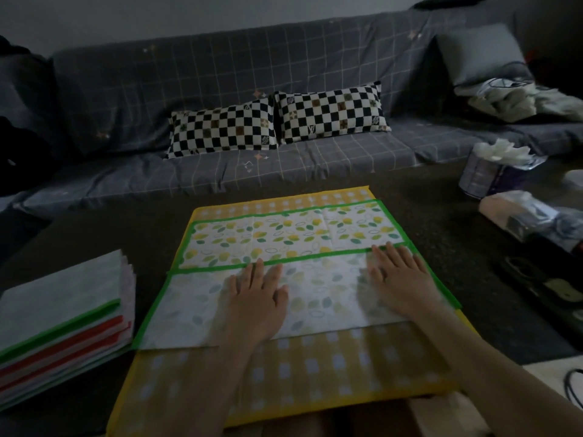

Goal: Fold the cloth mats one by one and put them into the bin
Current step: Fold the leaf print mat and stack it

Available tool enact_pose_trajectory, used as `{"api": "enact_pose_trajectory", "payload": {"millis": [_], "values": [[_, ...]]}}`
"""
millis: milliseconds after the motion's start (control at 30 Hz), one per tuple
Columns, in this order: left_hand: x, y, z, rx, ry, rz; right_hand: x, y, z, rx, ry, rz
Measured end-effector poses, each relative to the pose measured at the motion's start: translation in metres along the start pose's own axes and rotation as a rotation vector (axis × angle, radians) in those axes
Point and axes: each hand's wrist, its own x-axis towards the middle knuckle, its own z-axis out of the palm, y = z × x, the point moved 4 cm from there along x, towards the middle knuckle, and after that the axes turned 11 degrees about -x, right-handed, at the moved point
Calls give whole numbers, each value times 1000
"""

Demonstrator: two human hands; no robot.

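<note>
Hands lie flat, fingers straight, on the green-edged white leaf-print cloth mat (284, 266): left hand (257, 298), then right hand (399, 279). Its long axis runs left-right on the worktop, folded flap nearest, far edge ahead.

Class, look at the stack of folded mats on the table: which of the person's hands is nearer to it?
Left. The left hand rests flat on the green-edged mat, just right of the stack of folded mats. The right hand lies flat further right on the same mat.
</note>
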Motion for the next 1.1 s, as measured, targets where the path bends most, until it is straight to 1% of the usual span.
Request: {"api": "enact_pose_trajectory", "payload": {"millis": [100, 167, 333, 400, 533, 667, 767, 1000, 1100], "values": [[0, 1, 1, -2, 4, -5, 0, -4, -4, 6, -25, 26], [-1, 1, 0, -5, 9, 0, -2, -20, -10, 13, -10, 11], [-3, -1, -4, -28, 26, 2, -10, -105, -8, 26, 40, -264], [-4, -2, -5, -44, 30, 9, -10, -118, -1, -11, 67, -277], [-5, -24, -10, -15, 8, 34, -7, -113, 4, -99, 93, -250], [-7, -86, -29, -20, -22, -72, -8, -113, 3, -81, 102, -243], [-11, -113, -38, -30, -55, -130, -9, -112, 3, -88, 101, -250], [-15, -108, -44, -40, -77, -122, -11, -112, 0, -88, 59, -233], [-14, -105, -46, -68, -86, -127, -11, -113, -4, -72, 11, -236]]}}
